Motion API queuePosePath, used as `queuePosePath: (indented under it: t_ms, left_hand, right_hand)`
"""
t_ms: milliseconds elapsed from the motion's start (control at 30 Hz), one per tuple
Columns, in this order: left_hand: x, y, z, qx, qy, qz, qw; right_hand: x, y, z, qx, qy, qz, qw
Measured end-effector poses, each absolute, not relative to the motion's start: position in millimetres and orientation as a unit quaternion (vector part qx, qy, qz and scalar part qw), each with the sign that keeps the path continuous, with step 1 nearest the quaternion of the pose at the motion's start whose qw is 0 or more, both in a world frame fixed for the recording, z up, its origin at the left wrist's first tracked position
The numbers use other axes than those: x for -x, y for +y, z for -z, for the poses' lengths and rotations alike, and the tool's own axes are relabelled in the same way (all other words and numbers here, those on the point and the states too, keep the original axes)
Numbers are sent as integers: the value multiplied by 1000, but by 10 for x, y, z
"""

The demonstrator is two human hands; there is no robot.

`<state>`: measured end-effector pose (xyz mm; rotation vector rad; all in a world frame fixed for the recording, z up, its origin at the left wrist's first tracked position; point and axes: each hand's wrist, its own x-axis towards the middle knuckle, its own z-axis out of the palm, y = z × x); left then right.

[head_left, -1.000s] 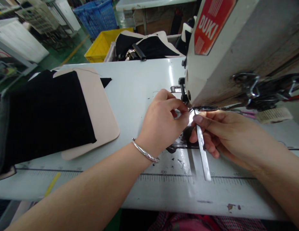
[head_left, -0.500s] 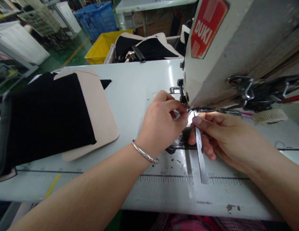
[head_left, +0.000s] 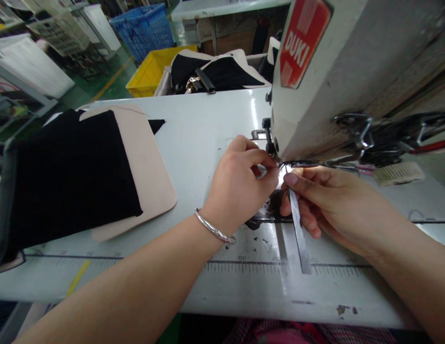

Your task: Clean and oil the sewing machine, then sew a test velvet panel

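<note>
Bright steel strip (head_left: pixel 298 234) is clamped in the right hand (head_left: pixel 326 205), pinched between thumb and curled fingers, and here in the head view its long axis is seen running from just under the sewing foot down toward the person, slightly tilted, with the lower end reaching out over the table. From the other side the left hand (head_left: pixel 240 186) is brought in, its thumb and fingertips closed in a tight pinch just beside the strip's upper end; whatever is held there is too fine to be made out. The two hands are almost touching, the right being nearer the strip's length, the left nearer the presser foot (head_left: pixel 268 138), and the needle spot is hidden by the fingers. Overhead, the white head of a Duki sewing machine (head_left: pixel 326 95) looms in the way, its red badge (head_left: pixel 301 43) tilted. A printed ruler scale (head_left: pixel 244 266) is carried along the white sewing table (head_left: pixel 208 124). Off to the left, a black fabric panel (head_left: pixel 71 181) is laid on a beige leather panel (head_left: pixel 150 177), and a silver bangle (head_left: pixel 215 230) is worn on the left wrist. Farther off, a yellow crate (head_left: pixel 148 69) and a blue crate (head_left: pixel 143 28) are seen
</note>
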<state>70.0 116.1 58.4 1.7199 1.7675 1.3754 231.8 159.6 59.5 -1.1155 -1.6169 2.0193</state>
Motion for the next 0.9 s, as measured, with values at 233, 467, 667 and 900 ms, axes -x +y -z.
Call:
queuePosePath:
  t_ms: [233, 467, 667, 900]
  left_hand:
    - [-694, 1163, -579, -605, 617, -480, 153]
    - [-697, 1171, -573, -602, 620, -477, 158]
    - [-700, 1163, -584, -602, 618, -479, 159]
    - [-708, 1164, -579, -603, 614, -484, 160]
  right_hand:
    - [-2358, 1588, -580, 397, -575, -694, 177]
    - [-2325, 1588, -593, 400, -580, -691, 161]
    - [-2344, 1582, -581, 403, -580, -687, 172]
    - [-2371, 1583, -564, 406, -595, -674, 164]
